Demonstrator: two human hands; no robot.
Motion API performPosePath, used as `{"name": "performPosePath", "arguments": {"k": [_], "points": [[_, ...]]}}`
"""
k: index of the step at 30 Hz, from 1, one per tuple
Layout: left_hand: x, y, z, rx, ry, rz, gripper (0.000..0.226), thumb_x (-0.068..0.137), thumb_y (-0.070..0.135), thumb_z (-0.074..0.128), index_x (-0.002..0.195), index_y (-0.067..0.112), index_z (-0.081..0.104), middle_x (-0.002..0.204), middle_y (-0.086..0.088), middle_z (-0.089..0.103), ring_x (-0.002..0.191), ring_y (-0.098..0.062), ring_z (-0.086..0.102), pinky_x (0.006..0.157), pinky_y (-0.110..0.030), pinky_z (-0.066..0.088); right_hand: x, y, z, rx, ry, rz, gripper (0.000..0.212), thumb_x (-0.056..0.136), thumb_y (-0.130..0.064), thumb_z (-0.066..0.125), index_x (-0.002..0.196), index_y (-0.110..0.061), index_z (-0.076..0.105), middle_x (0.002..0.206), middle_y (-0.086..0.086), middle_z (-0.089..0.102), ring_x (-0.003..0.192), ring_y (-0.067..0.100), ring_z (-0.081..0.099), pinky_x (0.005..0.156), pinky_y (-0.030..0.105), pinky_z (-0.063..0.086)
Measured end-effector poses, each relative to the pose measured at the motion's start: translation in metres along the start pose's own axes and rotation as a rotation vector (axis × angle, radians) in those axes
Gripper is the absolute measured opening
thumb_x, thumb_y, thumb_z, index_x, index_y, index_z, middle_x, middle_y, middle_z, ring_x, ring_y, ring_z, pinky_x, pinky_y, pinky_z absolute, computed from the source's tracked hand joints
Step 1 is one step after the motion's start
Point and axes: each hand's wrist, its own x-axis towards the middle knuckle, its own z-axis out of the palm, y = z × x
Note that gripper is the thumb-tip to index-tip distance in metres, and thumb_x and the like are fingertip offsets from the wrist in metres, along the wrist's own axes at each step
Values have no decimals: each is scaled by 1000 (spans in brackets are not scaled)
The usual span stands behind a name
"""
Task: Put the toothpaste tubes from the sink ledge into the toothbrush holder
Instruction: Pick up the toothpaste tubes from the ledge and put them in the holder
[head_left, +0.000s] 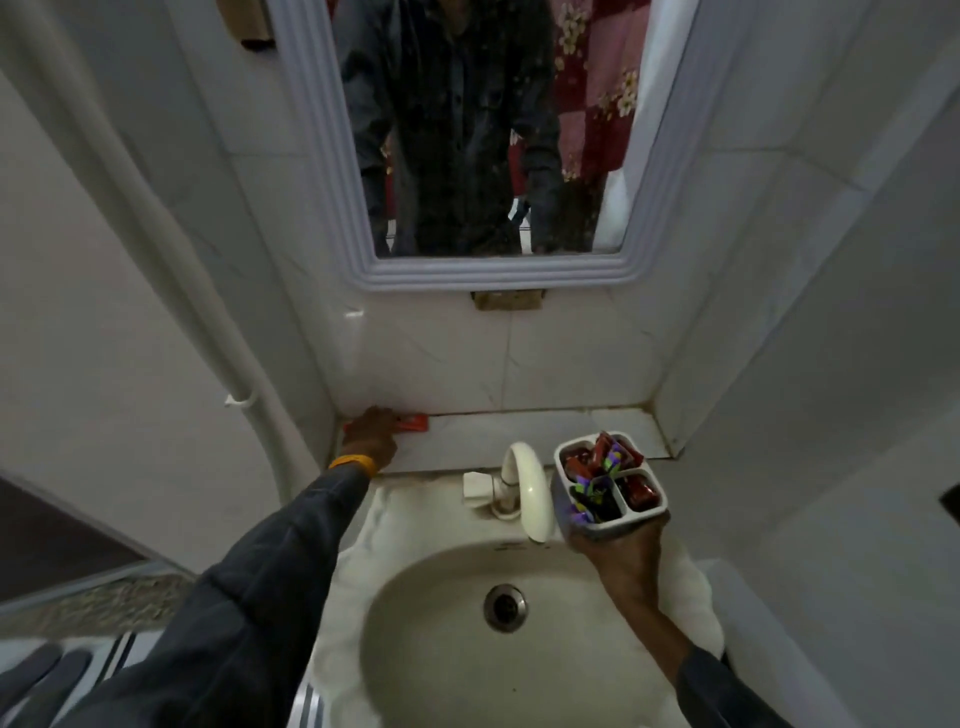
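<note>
A red-orange toothpaste tube (413, 421) lies flat at the far left end of the white tiled sink ledge (519, 434), against the wall. The white three-compartment toothbrush holder (609, 486) is upright above the basin's right side, with red and purple-green tubes (605, 457) standing in its compartments.

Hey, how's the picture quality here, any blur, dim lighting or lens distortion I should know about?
Head view: dim, flat light, with dark sleeves losing detail; wide-angle bending curves the white wall pipe and the white-framed mirror; the left hand on the red toothpaste tube is soft, and the grey three-compartment toothbrush holder in the right hand is fairly sharp; no strong glare.
</note>
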Motion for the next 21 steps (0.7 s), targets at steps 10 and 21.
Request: {"name": "performPosePath", "arguments": {"k": [10, 21], "points": [[15, 37, 16, 179, 25, 133, 33, 98, 25, 50, 124, 7, 60, 128, -17, 59, 115, -38, 60, 95, -41, 48, 2, 9, 0, -68, 63, 23, 121, 53, -8, 113, 156, -17, 49, 148, 0, 72, 137, 21, 72, 112, 45, 63], [-39, 157, -88, -440, 43, 491, 25, 77, 24, 81, 96, 11, 71, 89, -5, 74, 81, -17, 71, 76, -31, 60, -5, -13, 6, 10, 80, -6, 102, 62, 24, 99, 148, -3, 50, 135, 1, 77, 118, -11, 75, 93, 12, 62]]}}
